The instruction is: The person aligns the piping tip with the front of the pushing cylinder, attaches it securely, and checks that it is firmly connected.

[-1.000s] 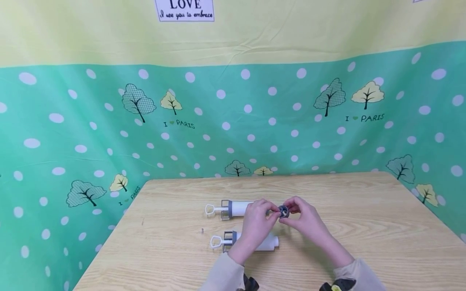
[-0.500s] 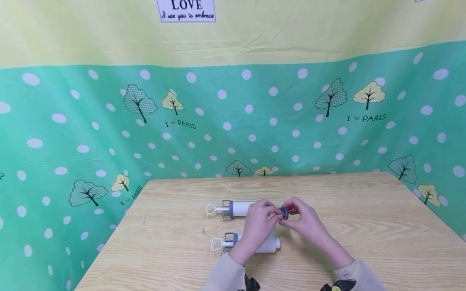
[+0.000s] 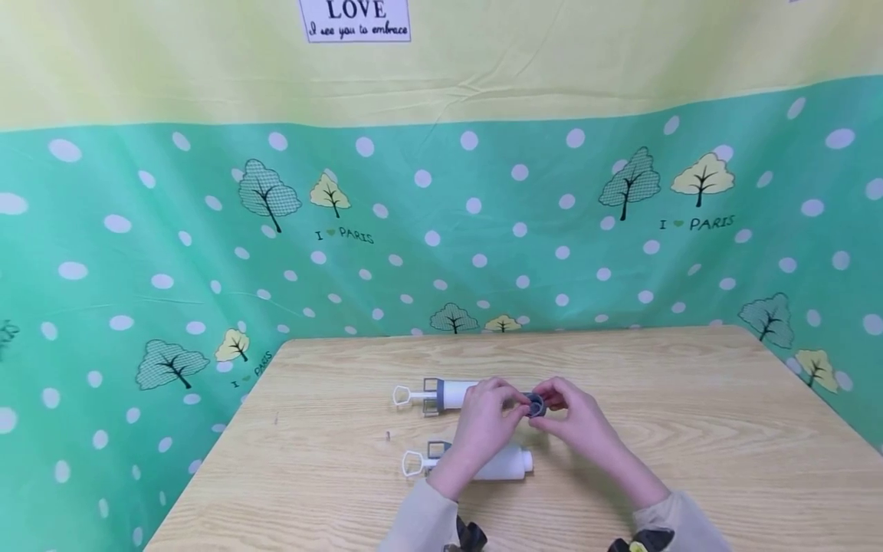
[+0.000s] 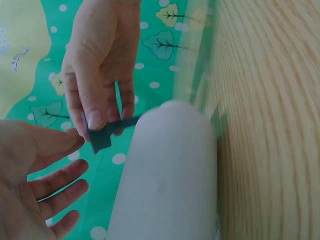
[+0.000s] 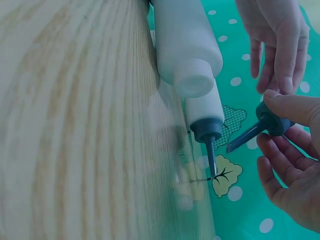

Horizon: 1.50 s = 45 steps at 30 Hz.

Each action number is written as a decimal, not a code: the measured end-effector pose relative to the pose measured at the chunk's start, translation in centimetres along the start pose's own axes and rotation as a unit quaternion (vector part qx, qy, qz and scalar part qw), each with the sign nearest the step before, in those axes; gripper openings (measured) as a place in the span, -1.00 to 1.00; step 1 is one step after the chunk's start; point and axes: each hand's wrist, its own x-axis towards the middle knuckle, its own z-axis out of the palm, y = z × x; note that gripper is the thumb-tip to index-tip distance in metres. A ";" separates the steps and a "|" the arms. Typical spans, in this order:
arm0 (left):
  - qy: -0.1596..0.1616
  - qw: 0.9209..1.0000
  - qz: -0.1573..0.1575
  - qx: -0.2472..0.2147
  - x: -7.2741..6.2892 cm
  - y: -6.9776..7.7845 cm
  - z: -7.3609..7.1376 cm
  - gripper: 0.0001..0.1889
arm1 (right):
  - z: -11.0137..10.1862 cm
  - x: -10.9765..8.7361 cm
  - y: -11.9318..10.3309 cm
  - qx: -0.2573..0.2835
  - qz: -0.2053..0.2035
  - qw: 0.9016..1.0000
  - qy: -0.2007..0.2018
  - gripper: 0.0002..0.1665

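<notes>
Between my two hands a dark grey nozzle [image 3: 536, 406] is held up, its ring-shaped open base facing the head camera. My right hand [image 3: 578, 420] pinches it with thumb and fingers; its thin spout [image 5: 245, 137] points away in the right wrist view. Thumb and index finger of my left hand [image 3: 485, 420] meet at the rim, the other fingers loose. Below lies a white syringe-like dispenser [image 3: 507, 464] with a loop-handled plunger and a bare neck [image 5: 195, 77]. Farther back is a matching dispenser [image 3: 457, 394], partly hidden by my left hand, with a grey nozzle [image 5: 207, 128] fitted.
All this is over a wooden table [image 3: 655, 383]. A tiny grey piece [image 3: 388, 435] lies left of the dispensers. Behind the table hangs a green and yellow patterned curtain [image 3: 448, 199].
The nozzle has turned slightly between my fingers, so its open base shows at another angle. Both hands stay in nearly the same place. The dispensers lie still.
</notes>
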 end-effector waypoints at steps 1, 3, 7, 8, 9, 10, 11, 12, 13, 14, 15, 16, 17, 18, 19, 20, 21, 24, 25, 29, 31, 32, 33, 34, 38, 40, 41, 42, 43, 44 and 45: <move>-0.002 1.000 -0.005 0.000 0.0 -0.1 -0.1 -0.88 | 0.0 0.0 0.1 0.000 0.003 1.000 -0.001 -0.55; -0.005 1.000 -0.009 -0.001 -0.2 -0.4 -0.5 -0.85 | 0.0 -0.1 0.2 0.001 0.008 1.000 -0.006 -0.54; -0.030 0.999 -0.016 0.002 -0.7 -1.1 -1.1 -0.77 | -0.1 -0.3 0.5 -0.007 0.015 1.000 -0.023 -0.52; -0.039 0.999 -0.015 0.003 -0.8 -1.3 -1.2 -0.76 | -0.1 -0.4 0.5 -0.011 0.016 0.999 -0.029 -0.51; -0.049 0.999 -0.014 0.005 -1.0 -1.5 -1.3 -0.75 | -0.1 -0.4 0.6 -0.014 0.021 0.999 -0.032 -0.51; -0.061 0.998 -0.013 0.010 -1.1 -1.6 -1.4 -0.74 | -0.2 -0.4 0.7 -0.018 0.023 0.999 -0.036 -0.51; -0.072 0.997 -0.010 0.015 -1.2 -1.8 -1.4 -0.74 | -0.2 -0.4 0.7 -0.021 0.027 0.999 -0.039 -0.51; -0.082 0.996 -0.005 0.022 -1.4 -2.0 -1.4 -0.75 | -0.3 -0.4 0.7 -0.024 0.029 0.998 -0.043 -0.50; -0.092 0.995 0.001 0.028 -1.5 -2.1 -1.5 -0.74 | -0.4 -0.4 0.8 -0.025 0.030 0.998 -0.046 -0.50; -0.102 0.994 0.007 0.036 -1.7 -2.2 -1.5 -0.74 | -0.4 -0.4 0.8 -0.027 0.032 0.998 -0.050 -0.50; -0.113 0.993 0.012 0.044 -1.8 -2.3 -1.6 -0.73 | -0.5 -0.4 0.8 -0.028 0.034 0.998 -0.053 -0.50; -0.124 0.991 0.016 0.054 -2.0 -2.4 -1.6 -0.72 | -0.6 -0.5 0.8 -0.028 0.032 0.997 -0.058 -0.50; -0.135 0.989 0.020 0.064 -2.1 -2.4 -1.7 -0.71 | -0.6 -0.5 0.8 -0.028 0.032 0.997 -0.063 -0.50; -0.145 0.987 0.022 0.073 -2.3 -2.4 -1.7 -0.69 | -0.7 -0.6 0.7 -0.027 0.031 0.997 -0.068 -0.50; -0.153 0.984 0.024 0.084 -2.4 -2.4 -1.8 -0.66 | -0.8 -0.7 0.7 -0.028 0.028 0.997 -0.073 -0.50; -0.160 0.982 0.025 0.095 -2.6 -2.4 -1.9 -0.64 | -0.9 -0.8 0.8 -0.028 0.024 0.996 -0.077 -0.50; -0.168 0.980 0.026 0.104 -2.7 -2.3 -2.0 -0.61 | -0.9 -0.8 0.8 -0.027 0.019 0.996 -0.082 -0.50; -0.184 0.974 0.033 0.126 -3.1 -2.3 -2.1 -0.54 | -1.1 -0.9 1.0 -0.029 0.006 0.995 -0.092 -0.50; -0.188 0.973 0.036 0.129 -3.2 -2.3 -2.2 -0.53 | -1.2 -0.9 1.1 -0.031 0.001 0.995 -0.094 -0.50; -0.201 0.970 0.044 0.128 -3.7 -2.5 -2.2 -0.50 | -1.4 -1.1 1.2 -0.035 0.002 0.994 -0.101 -0.50; -0.201 0.970 0.045 0.128 -3.9 -2.5 -2.1 -0.50 | -1.4 -1.2 1.3 -0.037 0.000 0.994 -0.105 -0.49; -0.200 0.970 0.046 0.129 -4.0 -2.5 -2.1 -0.50 | -1.4 -1.3 1.2 -0.037 0.000 0.994 -0.107 -0.49; -0.198 0.971 0.046 0.129 -4.1 -2.5 -2.0 -0.50 | -1.4 -1.3 1.2 -0.038 0.001 0.993 -0.108 -0.49; -0.196 0.971 0.045 0.128 -4.2 -2.5 -2.0 -0.51 | -1.4 -1.3 1.2 -0.039 0.001 0.993 -0.109 -0.49; -0.191 0.974 0.038 0.114 -4.2 -2.5 -1.8 -0.52 | -1.3 -1.4 1.2 -0.039 -0.007 0.993 -0.113 -0.50; -0.193 0.975 0.031 0.102 -4.1 -2.5 -1.8 -0.53 | -1.2 -1.4 1.2 -0.037 -0.012 0.993 -0.114 -0.51; -0.194 0.976 0.029 0.097 -4.1 -2.5 -1.7 -0.53 | -1.2 -1.4 1.2 -0.037 -0.015 0.993 -0.115 -0.51; -0.196 0.976 0.026 0.093 -4.1 -2.6 -1.7 -0.53 | -1.2 -1.4 1.2 -0.037 -0.014 0.993 -0.114 -0.51; -0.196 0.976 0.025 0.089 -4.1 -2.6 -1.7 -0.54 | -1.1 -1.4 1.2 -0.036 -0.014 0.993 -0.113 -0.51; -0.196 0.977 0.024 0.087 -4.1 -2.6 -1.7 -0.54 | -1.1 -1.4 1.2 -0.035 -0.014 0.993 -0.112 -0.51; -0.195 0.977 0.023 0.084 -4.1 -2.6 -1.7 -0.54 | -1.1 -1.4 1.3 -0.036 -0.015 0.993 -0.111 -0.51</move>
